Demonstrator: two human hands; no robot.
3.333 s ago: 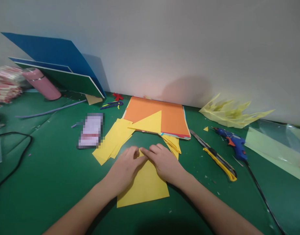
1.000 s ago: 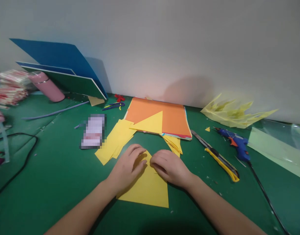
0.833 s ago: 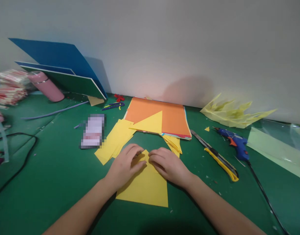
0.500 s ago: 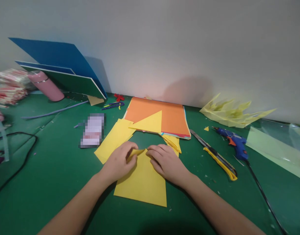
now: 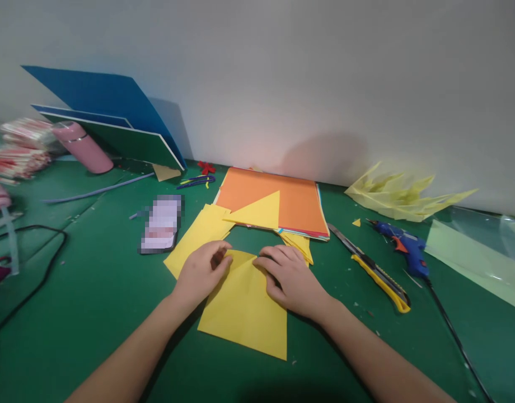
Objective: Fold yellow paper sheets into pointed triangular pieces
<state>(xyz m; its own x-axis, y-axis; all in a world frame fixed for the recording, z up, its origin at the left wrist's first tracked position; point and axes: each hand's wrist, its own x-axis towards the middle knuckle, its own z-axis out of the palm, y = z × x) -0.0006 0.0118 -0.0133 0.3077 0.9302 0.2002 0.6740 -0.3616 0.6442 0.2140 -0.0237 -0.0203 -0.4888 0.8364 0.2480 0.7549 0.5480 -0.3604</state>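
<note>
A yellow sheet of paper (image 5: 249,313) lies before me on the green table, with a faint crease running down from its far edge. My left hand (image 5: 202,271) is at the sheet's far left corner, fingers curled and thumb against the paper's edge. Across from it, my right hand (image 5: 291,277) grips the far right part of the sheet, fingertips pressed at the edge near the crease. Behind the hands, more yellow paper (image 5: 196,232) lies at the left, and a yellow paper triangle (image 5: 261,212) rests on an orange sheet (image 5: 270,184) topping a paper stack.
To the right lie a yellow utility knife (image 5: 375,274), a blue glue gun (image 5: 408,246) with its cord, and a pale yellow leafy paper piece (image 5: 408,196). A phone (image 5: 162,224), a pink bottle (image 5: 83,148) and leaning blue boards (image 5: 102,92) are at the left.
The sheet's far left corner, lifted and bent between my hands before, now lies flatter and shows a crease. My left hand has shifted slightly left; the view has shifted a little too.
</note>
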